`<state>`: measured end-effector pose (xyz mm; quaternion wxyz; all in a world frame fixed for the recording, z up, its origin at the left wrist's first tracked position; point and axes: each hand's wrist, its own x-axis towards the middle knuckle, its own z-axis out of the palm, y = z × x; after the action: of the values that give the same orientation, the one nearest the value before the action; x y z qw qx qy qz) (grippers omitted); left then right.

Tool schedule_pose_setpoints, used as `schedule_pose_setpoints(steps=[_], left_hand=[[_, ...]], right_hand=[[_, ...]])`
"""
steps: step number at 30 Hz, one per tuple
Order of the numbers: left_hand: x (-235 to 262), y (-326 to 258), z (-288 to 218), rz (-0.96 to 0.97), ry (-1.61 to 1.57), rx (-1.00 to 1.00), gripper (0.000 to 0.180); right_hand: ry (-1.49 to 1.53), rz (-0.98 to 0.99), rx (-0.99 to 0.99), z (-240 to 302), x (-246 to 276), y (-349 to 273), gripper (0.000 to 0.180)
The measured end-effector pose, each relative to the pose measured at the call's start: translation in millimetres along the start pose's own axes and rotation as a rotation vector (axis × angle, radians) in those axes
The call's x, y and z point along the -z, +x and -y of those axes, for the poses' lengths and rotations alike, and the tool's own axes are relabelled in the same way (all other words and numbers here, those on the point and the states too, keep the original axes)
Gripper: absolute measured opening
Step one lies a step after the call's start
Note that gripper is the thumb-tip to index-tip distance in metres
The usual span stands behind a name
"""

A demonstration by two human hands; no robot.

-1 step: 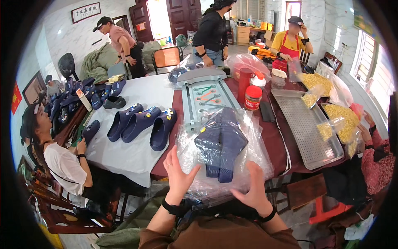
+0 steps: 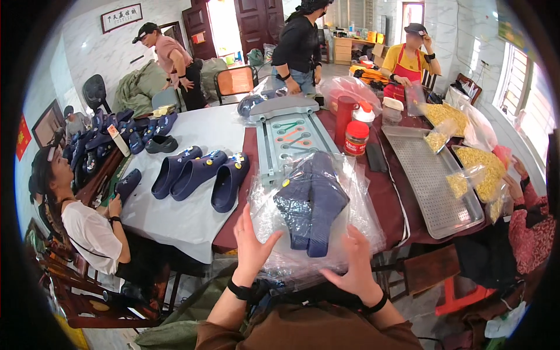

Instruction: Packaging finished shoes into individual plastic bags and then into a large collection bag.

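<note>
A pair of navy clogs (image 2: 318, 204) lies sole outward inside a clear plastic bag, on top of a stack of clear plastic bags (image 2: 368, 224) at the table's near edge. To the left of the pair hovers my left hand (image 2: 253, 248), fingers and thumb spread, holding nothing. My right hand (image 2: 353, 262) is at the lower right of the bagged clogs, also with thumb and fingers apart. Whether its fingertips touch the plastic I cannot tell. Three more navy clogs, the nearest one (image 2: 228, 182) decorated with small charms, stand in a row on the white table covering to the left.
Beyond the bags is a grey folding table-like stand (image 2: 291, 131) with a printed tool pattern. A red-lidded jar (image 2: 356, 139), a dark phone-like slab (image 2: 375, 157) and a perforated metal tray (image 2: 434, 181) lie to the right. Co-workers sit and stand around the table; clogs are heaped far left.
Very little differs. My right hand has shifted slightly, its thumb a touch further left; the left hand stays almost still. The person in pink at the back has straightened a little.
</note>
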<state>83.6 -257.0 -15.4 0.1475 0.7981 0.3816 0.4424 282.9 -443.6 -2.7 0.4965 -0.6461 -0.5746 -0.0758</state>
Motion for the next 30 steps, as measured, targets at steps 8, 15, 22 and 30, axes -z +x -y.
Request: schedule_pose_setpoints(steps=[8,15,22,30], left_hand=[[-13,-16,-13,0.193,-0.296,0.150,0.031],[-6,-40,-41,0.239,-0.209,-0.173,0.041],[0,-40,-26,0.315,-0.272,-0.124,0.053],[20,-39,-17,0.462,-0.355,0.240,0.083]], right_hand=[[-0.227,0.279,0.158,0,-30,17,0.082],[-0.153,0.037,0.060,3,-62,24,0.064],[-0.167,0.056,0.047,0,-69,20,0.066],[0.008,0.273,0.111,-14,-19,3,0.113]])
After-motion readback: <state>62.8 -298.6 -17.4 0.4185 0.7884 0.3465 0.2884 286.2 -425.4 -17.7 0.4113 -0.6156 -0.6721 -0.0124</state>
